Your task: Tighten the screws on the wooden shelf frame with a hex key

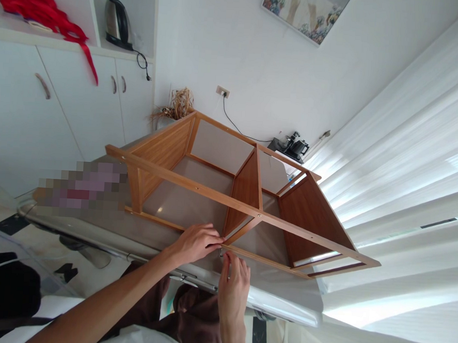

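A wooden shelf frame (197, 188) lies on its side on the table, with panels at both ends and a middle panel (245, 185). My left hand (197, 243) is at the near lower rail, its fingers closed on the wood where the middle panel meets it. Just to the right, my right hand (235, 278) pinches a small bent metal tool that looks like a hex key (221, 252), held against the outer side of that rail. The tool is mostly hidden by my fingertips.
The grey table (105, 226) has a rounded near edge, and a blurred-out object (84, 186) lies at its left end. Behind stand a dried plant (181, 104) and a black kettle set (294, 147). White cabinets (74, 95) are at left, curtains (401, 203) at right.
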Available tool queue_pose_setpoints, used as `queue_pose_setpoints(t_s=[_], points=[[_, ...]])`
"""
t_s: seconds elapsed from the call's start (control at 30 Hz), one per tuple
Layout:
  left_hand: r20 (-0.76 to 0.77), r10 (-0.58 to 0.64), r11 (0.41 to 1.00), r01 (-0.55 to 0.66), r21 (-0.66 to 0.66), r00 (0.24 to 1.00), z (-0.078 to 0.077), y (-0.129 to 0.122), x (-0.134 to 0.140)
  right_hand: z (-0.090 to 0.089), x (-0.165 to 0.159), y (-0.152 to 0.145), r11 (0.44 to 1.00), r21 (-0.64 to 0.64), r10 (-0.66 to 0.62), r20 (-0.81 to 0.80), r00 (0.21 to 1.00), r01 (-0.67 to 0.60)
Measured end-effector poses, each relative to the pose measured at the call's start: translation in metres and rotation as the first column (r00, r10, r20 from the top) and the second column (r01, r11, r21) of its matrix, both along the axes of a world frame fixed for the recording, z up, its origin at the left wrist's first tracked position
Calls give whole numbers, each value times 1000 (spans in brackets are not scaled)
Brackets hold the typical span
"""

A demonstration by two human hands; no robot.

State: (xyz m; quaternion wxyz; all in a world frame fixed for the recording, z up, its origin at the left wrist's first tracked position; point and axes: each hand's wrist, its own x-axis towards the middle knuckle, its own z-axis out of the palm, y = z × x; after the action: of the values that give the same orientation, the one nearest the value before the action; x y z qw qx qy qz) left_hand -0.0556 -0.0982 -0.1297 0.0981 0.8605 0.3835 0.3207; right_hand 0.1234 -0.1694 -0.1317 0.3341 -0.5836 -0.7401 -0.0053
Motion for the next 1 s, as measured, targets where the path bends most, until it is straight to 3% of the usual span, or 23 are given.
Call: queue_pose_setpoints(t_s=[0.23,0.43,0.67,0.87,1.0], points=[[-5,1,1000,-1,-11,1000,0,0,0,9,-6,-1,999,34,13,96,995,-17],[5,0,1000,0,1,1000,1,0,0,9,-3,4,998,-58,-39,-100,994,33],[10,6,999,-6,37,1000,1,0,0,5,4,7,979,-169,-161,-319,934,111],[-3,5,999,-5,42,1000,1,0,1,5,8,7,939,-330,-246,-453,857,96],[-9,9,999,-8,35,1000,1,-1,1,4,9,8,939,-333,-250,-496,832,83]])
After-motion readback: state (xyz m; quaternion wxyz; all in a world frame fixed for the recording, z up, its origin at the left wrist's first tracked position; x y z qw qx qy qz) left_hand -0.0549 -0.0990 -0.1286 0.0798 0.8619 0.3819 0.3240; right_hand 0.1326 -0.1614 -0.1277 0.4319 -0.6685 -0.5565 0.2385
